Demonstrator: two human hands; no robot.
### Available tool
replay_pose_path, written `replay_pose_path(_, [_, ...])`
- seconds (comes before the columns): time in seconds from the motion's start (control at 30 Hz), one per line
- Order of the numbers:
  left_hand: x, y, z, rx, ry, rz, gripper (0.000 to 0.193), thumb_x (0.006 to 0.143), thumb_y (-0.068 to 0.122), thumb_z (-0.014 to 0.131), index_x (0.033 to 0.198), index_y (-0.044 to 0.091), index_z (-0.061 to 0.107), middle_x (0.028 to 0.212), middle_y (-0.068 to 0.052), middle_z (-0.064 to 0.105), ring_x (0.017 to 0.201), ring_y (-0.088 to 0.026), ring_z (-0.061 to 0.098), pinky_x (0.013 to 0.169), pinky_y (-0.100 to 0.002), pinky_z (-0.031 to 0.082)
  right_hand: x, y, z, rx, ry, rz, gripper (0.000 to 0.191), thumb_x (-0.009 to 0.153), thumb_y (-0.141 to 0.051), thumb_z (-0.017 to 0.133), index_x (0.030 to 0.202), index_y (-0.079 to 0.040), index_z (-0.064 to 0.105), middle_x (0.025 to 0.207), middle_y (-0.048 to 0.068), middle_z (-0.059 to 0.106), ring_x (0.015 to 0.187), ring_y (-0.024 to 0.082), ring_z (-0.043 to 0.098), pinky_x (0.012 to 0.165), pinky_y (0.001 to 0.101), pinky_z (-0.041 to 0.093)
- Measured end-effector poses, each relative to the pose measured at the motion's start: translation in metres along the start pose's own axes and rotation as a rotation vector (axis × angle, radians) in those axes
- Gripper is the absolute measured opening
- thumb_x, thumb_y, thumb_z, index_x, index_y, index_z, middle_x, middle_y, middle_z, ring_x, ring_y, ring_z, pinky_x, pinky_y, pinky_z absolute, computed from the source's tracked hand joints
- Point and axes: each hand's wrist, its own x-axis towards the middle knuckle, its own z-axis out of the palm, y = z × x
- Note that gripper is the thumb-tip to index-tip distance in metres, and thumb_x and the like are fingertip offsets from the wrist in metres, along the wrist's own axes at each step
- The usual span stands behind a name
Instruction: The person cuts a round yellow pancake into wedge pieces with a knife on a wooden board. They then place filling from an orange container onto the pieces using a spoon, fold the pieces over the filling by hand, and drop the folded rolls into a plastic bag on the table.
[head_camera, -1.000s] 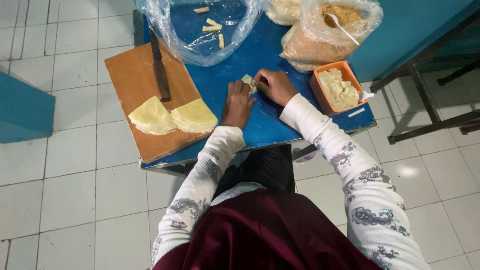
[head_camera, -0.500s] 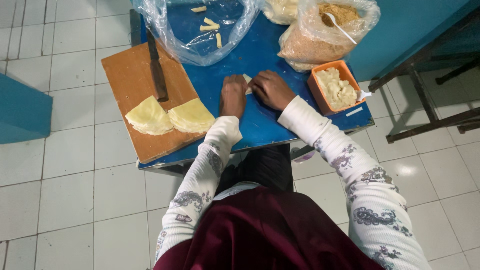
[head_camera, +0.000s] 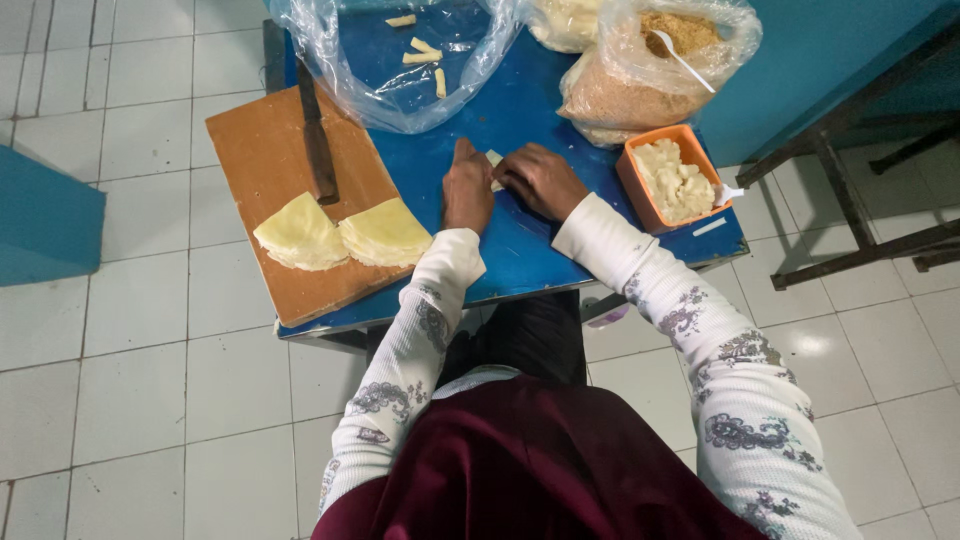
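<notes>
Both hands are down on the blue bench (head_camera: 520, 255), near its middle, working one small pale wrap (head_camera: 494, 158). The left hand (head_camera: 467, 188) lies flat with fingers together, pressing beside it; the right hand (head_camera: 541, 178) is curled over it, fingertips pinching its edge. The piece looks thin, soft and light, likely to tear or unroll, so it probably wants a gentle hold at its ends.

A wooden board (head_camera: 270, 160) with a knife (head_camera: 317, 142) and two folded pale sheets (head_camera: 342, 238) fills the left edge. A clear plastic bag (head_camera: 400, 95) of finished sticks sits at the far edge, a bag of crumbs (head_camera: 640, 85) at the far right corner, an orange tub (head_camera: 672, 180) of filling by the right edge. Bare blue surface remains only around the hands and toward the near edge.
</notes>
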Motion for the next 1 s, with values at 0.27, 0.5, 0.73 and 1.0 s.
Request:
replay_pose_path(0.27, [-0.013, 0.003, -0.01, -0.033, 0.006, -0.078, 0.028, 0.08, -0.02, 0.059, 0.1, 0.0, 0.057, 0.112, -0.018, 0.055, 0.099, -0.043, 0.062, 0.077, -0.05, 0.05, 0.004, 0.003, 0.0, -0.044, -0.038, -0.104, 0.011, 0.089, -0.012, 0.076, 0.096, -0.004, 0.072, 0.097, 0.012, 0.069, 0.093, 0.033, 0.064, 0.081, 0.0423, 0.053])
replay_pose_path(0.5, [-0.024, 0.008, -0.013, -0.081, -0.009, 0.024, 0.02, 0.08, -0.013, 0.065, 0.095, -0.001, 0.062, 0.112, -0.021, 0.052, 0.097, -0.042, 0.063, 0.077, -0.047, 0.052, 0.02, 0.008, -0.004, 0.086, -0.171, 0.051, 0.012, 0.093, -0.017, 0.075, 0.095, -0.005, 0.07, 0.094, 0.012, 0.07, 0.091, 0.034, 0.065, 0.078, 0.0443, 0.051])
replay_pose_path(0.73, [-0.016, -0.009, -0.001, -0.031, 0.033, -0.025, 0.011, 0.085, -0.013, 0.064, 0.088, -0.002, 0.062, 0.116, -0.022, 0.051, 0.101, -0.042, 0.063, 0.08, -0.048, 0.052, 0.009, 0.002, -0.006, 0.037, -0.131, 0.024, 0.017, 0.086, -0.013, 0.077, 0.097, -0.005, 0.068, 0.092, 0.011, 0.069, 0.088, 0.034, 0.063, 0.074, 0.0443, 0.05])
replay_pose_path(1.0, [-0.022, -0.001, -0.004, 0.066, 0.085, 0.02, 0.021, 0.074, -0.011, 0.074, 0.09, 0.003, 0.069, 0.112, -0.016, 0.053, 0.106, -0.037, 0.053, 0.091, -0.046, 0.048, 0.007, 0.01, 0.005, -0.04, -0.018, -0.053, 0.012, 0.089, -0.013, 0.078, 0.094, -0.007, 0.068, 0.094, 0.011, 0.065, 0.091, 0.033, 0.06, 0.08, 0.0424, 0.05])
